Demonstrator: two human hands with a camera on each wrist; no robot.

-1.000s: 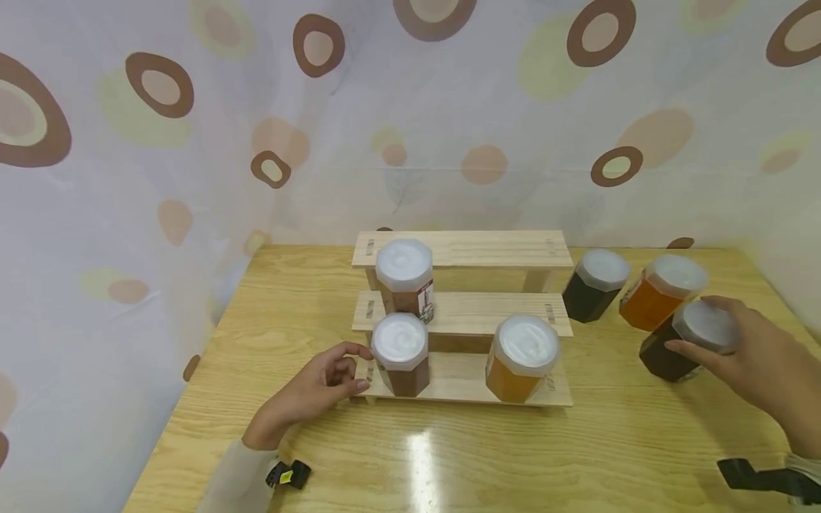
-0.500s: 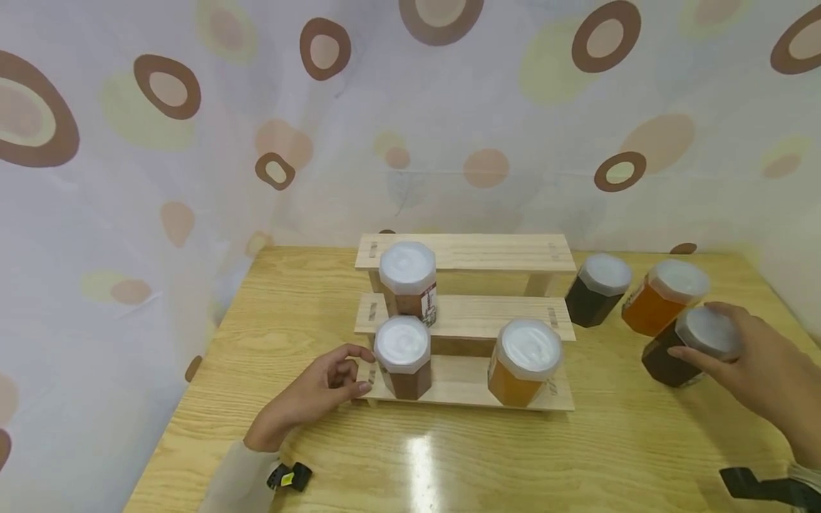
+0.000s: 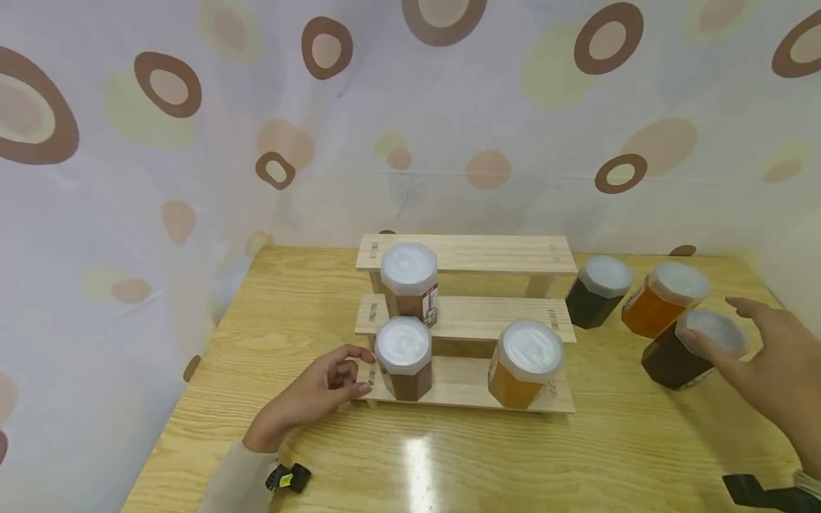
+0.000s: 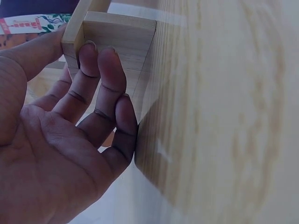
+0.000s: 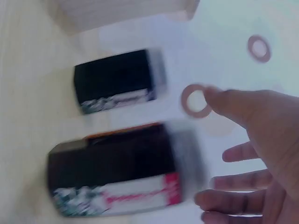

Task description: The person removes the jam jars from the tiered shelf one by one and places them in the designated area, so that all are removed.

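My left hand [image 3: 311,392] grips the left end of the lowest board of a three-tier wooden rack [image 3: 462,374], thumb and index finger at its edge. In the left wrist view, its other fingers [image 4: 112,77] curl beside the rack's foot. My right hand [image 3: 772,367] is spread beside a dark jar [image 3: 670,356] with a whitish lid, on the table to the right. The right wrist view shows a gap between its fingers and that lid. Behind it stand an orange jar [image 3: 651,310] and another dark jar [image 3: 590,303].
A brown jar [image 3: 408,381] and an amber jar [image 3: 512,381] stand on the lowest board. Another brown jar [image 3: 405,303] stands on the middle board, at the left. A spotted cloth [image 3: 436,128] hangs behind the wooden table [image 3: 288,299].
My right hand has let go of the front dark jar and drawn back to the right with fingers spread. The jar stays in place. My left hand keeps its position on the rack.
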